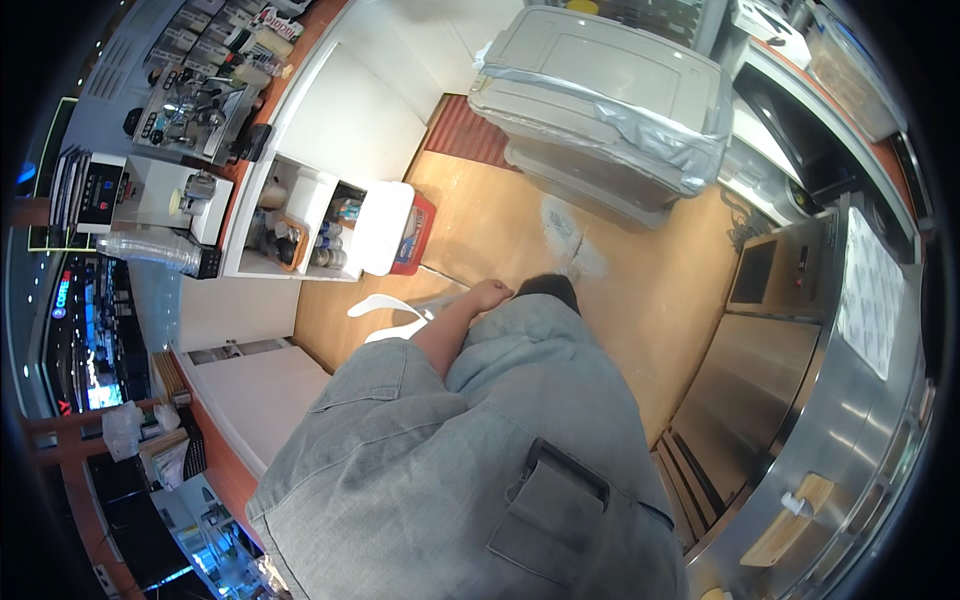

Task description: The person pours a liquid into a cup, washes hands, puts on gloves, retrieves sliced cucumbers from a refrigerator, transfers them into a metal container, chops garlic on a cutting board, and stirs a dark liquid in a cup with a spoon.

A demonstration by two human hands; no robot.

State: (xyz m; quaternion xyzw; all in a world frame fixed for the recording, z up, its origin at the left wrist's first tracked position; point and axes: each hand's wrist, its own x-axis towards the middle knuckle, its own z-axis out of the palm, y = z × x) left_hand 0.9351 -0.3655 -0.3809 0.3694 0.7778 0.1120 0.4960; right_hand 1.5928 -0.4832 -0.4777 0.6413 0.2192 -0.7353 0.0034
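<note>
My left hand rests low in front of my body, beside the grey-blue cloth of my clothing. Its fingers look curled together, and I see nothing in them. A dark rounded shape, perhaps a shoe, shows just right of that hand. To the left of my forearm is a white, curved plastic piece, partly hidden by my arm and clothes. My right hand does not show. A pocket with a dark edge hangs on the clothing at the lower right.
Large grey lidded bins stand ahead on the wooden floor. At left are an open white cabinet, a red-and-white box and a counter with an espresso machine. A stainless-steel unit lines the right, with a cutting board on top.
</note>
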